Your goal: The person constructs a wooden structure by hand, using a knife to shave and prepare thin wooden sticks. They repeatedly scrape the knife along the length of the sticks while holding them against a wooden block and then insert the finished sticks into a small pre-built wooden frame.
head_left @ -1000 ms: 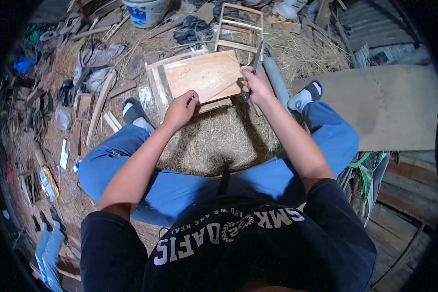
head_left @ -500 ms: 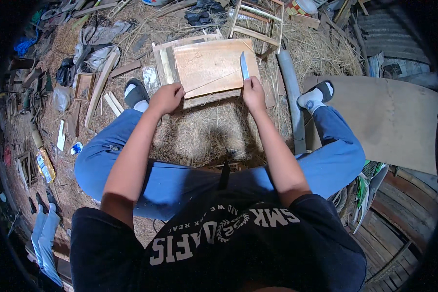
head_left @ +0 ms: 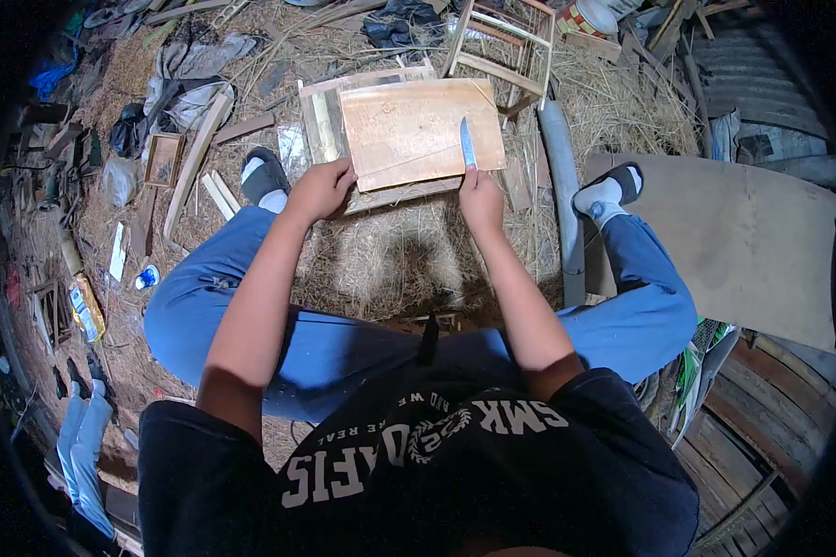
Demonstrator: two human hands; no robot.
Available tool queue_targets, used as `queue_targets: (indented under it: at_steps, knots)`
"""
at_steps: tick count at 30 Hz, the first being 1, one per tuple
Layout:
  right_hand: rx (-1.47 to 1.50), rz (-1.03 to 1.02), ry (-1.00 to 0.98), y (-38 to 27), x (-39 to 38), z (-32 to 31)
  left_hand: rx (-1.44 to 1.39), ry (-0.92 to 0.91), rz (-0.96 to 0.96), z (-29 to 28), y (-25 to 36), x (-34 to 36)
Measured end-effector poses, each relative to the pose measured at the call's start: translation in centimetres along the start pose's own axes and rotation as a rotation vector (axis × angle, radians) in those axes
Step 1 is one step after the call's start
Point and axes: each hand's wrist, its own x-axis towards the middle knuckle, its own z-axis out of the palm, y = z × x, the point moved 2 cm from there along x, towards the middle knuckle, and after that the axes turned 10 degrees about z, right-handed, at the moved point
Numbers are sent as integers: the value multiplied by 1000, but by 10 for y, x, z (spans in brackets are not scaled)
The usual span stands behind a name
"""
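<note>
In my right hand (head_left: 483, 200) is a knife (head_left: 467, 141), its blade pointing away from me over a light wooden board (head_left: 418, 116). My left hand (head_left: 320, 192) is closed at the board's near left corner. From its fingertips a thin, dark strip (head_left: 409, 159) runs slantwise across the board to the knife's blade. Whether the strip touches the blade or lies under it, I cannot tell. The board rests on a low wooden frame (head_left: 322, 125) between my feet.
Beyond the board at the right stands a small slatted wooden rack (head_left: 500, 60). A grey pipe (head_left: 564, 186) lies beside my right foot, with a large brown sheet (head_left: 734, 232) past it. Straw, wood pieces (head_left: 200, 167) and a small wooden box (head_left: 163, 160) lie at the left.
My right hand and the knife have come a little nearer to me across the board. My left hand stays at the near left corner. The whole view has shifted slightly.
</note>
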Motion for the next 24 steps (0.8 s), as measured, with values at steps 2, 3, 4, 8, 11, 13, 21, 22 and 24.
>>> queue_targets:
  at_steps: [2,3,4,8,11,13,21,22,24]
  knots:
    - [5,7,-20,0,1,1,-9,14,17,1,-2,-1]
    - [12,16,-37,1,2,-1,-4,14,4,1,-1,-1]
    - [18,26,-53,1,3,-1,0,13,-8,1,-1,-1]
    - [14,-12,-117,-3,-10,2,2,70,18,5,0,-2]
    - [35,38,-98,-9,-4,-7,-10,108,34,8,-2,-2]
    - [61,60,-83,-16,-22,1,-9,84,0,10,-5,-3]
    - [30,-130,-109,-15,-29,20,-29,84,-31,11,-3,0]
    - [10,-30,-146,-17,-32,25,-25,72,-47,11,-2,0]
    - [68,23,-151,-23,-26,10,-8,63,-68,8,-3,-2]
